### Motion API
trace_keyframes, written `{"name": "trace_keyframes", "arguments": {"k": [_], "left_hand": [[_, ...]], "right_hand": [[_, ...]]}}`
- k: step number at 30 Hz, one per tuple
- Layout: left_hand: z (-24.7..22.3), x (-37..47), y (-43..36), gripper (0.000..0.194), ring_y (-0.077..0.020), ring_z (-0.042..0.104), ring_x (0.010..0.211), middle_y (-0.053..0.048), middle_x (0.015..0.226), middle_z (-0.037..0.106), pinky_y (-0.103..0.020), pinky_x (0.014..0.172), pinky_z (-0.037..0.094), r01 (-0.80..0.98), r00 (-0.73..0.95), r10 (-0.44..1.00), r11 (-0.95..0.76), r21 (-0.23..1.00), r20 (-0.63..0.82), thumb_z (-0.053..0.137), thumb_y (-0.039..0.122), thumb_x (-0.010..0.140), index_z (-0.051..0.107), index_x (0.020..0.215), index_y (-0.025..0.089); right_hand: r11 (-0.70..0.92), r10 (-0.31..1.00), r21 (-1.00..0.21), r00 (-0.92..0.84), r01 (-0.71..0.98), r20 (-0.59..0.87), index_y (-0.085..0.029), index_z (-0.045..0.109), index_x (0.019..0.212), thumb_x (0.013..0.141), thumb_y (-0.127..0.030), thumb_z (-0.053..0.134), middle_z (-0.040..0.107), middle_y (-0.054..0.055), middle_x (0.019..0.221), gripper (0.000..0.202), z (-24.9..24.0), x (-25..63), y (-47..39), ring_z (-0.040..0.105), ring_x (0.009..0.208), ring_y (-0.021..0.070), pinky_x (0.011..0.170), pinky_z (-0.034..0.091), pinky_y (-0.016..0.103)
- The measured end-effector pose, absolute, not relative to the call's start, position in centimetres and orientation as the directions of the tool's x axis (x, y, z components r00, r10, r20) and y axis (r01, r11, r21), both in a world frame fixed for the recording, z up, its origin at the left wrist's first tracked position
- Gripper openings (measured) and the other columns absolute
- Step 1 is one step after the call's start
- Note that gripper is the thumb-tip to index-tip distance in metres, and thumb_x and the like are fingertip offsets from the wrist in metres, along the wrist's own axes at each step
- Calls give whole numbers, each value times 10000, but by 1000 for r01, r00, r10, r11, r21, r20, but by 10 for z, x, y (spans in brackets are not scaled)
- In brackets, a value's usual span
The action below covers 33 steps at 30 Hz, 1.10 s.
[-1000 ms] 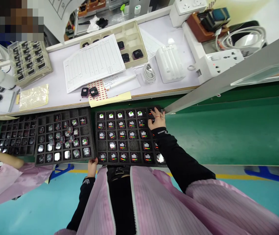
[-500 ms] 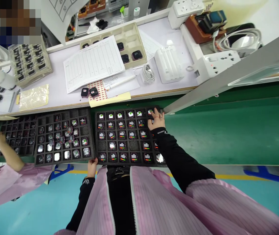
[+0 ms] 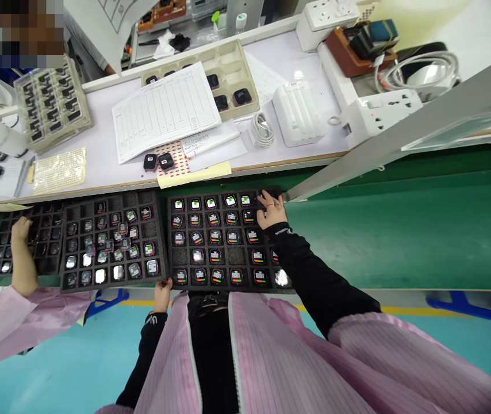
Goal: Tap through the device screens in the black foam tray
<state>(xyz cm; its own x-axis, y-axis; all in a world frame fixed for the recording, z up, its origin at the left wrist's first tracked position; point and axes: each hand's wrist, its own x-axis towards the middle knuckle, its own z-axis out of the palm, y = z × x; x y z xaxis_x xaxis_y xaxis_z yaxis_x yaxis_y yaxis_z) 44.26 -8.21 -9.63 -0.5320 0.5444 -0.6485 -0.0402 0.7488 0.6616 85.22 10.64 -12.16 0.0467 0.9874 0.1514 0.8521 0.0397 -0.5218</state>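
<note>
A: Since the dark foam tray [image 3: 234,256] is lying w/ its long axis running L–R, which hand is sitting nearer its far R corner?

B: R hand [image 3: 273,211], def. It's resting over that corner, fingers bending down, thumb standing a bit apart. Tips are hiding what's below, so can't tell if it's gripping a unit.

A: And the L hand [image 3: 163,294]?

B: It's sitting diag. opposite, at the near L corner, thumb lying on the edge. Its other fingers are mostly dropping out of sight, so can't tell how firmly it's closing there.

A: So the tray's spanning the gap btwn them?

B: Yep, approx. corner to corner, w/ small squarish devices [image 3: 232,236] sitting in most pockets, many screens glowing.

A: Neighbours?

B: A 2nd tray [image 3: 145,230] is lying just L, and the bench [image 3: 99,129] is running along the far side.
</note>
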Motion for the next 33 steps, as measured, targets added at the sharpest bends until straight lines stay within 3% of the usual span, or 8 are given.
{"name": "trace_keyframes", "arguments": {"k": [5,11,18,33], "left_hand": [[-98,441,-83,407,-162,534,644,15,600,523,-302,624,430,-34,-529,543,755,655,-652,840,399,512,520,628,176],[-102,438,-86,383,-166,541,656,12,612,535,-314,647,442,-21,-517,554,754,657,-652,821,397,526,535,645,171],[-109,434,-90,414,-182,551,678,-4,645,564,-335,668,450,-2,-507,576,743,669,-641,807,447,496,570,688,166],[-119,433,-95,408,-184,559,665,-2,632,561,-348,680,452,2,-525,583,729,685,-620,800,468,518,567,675,171]], "right_hand": [[110,992,-534,-56,838,116,-17,338,1467,759,-178,449,674,141,1229,735,-122,835,107,521,1238,336,1195,216,598],[146,989,-520,-122,841,80,-5,183,1529,734,-163,471,633,159,1295,860,-124,825,112,460,1308,346,1195,206,610],[108,992,-549,-54,829,114,-18,100,1549,733,-126,444,661,150,1254,892,-121,825,113,473,1302,340,1180,203,639],[124,981,-556,-16,822,195,-49,180,1531,760,-136,452,646,144,1282,822,-126,816,98,500,1288,318,1187,235,598]]}}
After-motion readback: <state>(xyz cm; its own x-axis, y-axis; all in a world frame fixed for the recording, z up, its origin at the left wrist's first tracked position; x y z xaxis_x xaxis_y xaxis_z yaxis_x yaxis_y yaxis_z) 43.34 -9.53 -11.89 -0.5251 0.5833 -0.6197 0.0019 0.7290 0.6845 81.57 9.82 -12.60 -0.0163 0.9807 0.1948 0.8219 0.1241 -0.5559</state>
